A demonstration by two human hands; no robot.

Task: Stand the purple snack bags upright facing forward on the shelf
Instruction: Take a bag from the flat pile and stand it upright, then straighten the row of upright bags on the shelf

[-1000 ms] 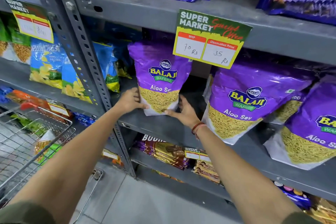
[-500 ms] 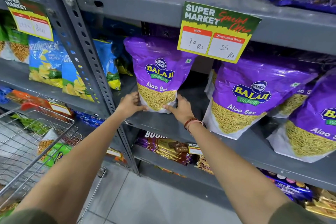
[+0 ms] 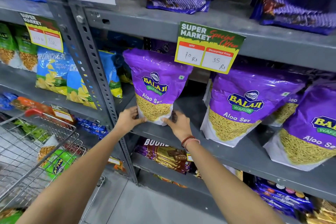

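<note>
Purple bag (image 3: 156,85), "BALAJI WAFERS Aloo Sev", upright, front out, on shelf (image 3: 209,143) left end. Left hand (image 3: 128,119) & right hand (image 3: 179,123) pinch its bottom corners. Tag (image 3: 209,47): "MRP 70 Rs", "Discounted Price 35 Rs".

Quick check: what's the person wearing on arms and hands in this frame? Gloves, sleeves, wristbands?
No gloves: both the left hand and the right hand are bare, and so are the forearms. The right wrist carries thin red and dark thread bands. The left wrist has nothing on it. No sleeve shows along either forearm.
</note>
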